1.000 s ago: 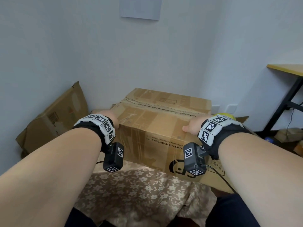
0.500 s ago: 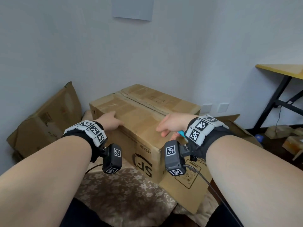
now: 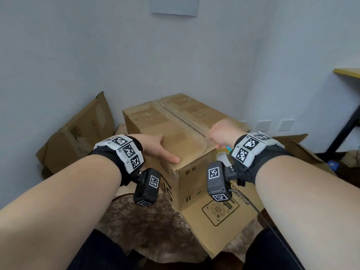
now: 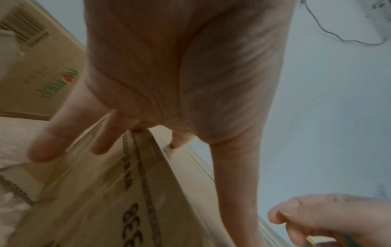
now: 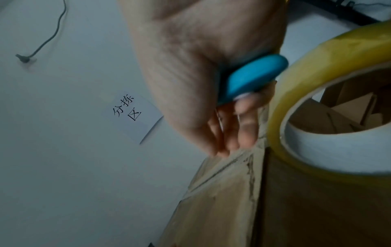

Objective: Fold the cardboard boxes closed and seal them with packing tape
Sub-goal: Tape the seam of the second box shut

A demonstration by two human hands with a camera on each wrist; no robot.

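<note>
A brown cardboard box point(image 3: 181, 129) stands on a floral cloth with its top flaps folded down and a corner turned toward me; the seam runs diagonally across the top. My left hand point(image 3: 155, 147) lies at the near left edge, thumb along the top and fingers point(image 4: 101, 143) spread down the side wall point(image 4: 105, 192). My right hand point(image 3: 224, 133) rests on the top near the seam's right end and grips the blue handle point(image 5: 253, 78) of a yellow packing tape roll point(image 5: 317, 58). The roll point(image 3: 222, 154) hangs just off the box's right side.
A flattened carton point(image 3: 78, 137) leans on the wall at left. An open carton point(image 3: 300, 149) sits at right, beyond it a yellow-topped desk point(image 3: 348, 73) with black legs. A loose cardboard sheet point(image 3: 218, 221) lies under the box on the floral cloth point(image 3: 146, 221).
The box has turned from its long side facing me to a corner facing me. My right hand moved from the box's right end onto its top; my left hand followed the near left edge.
</note>
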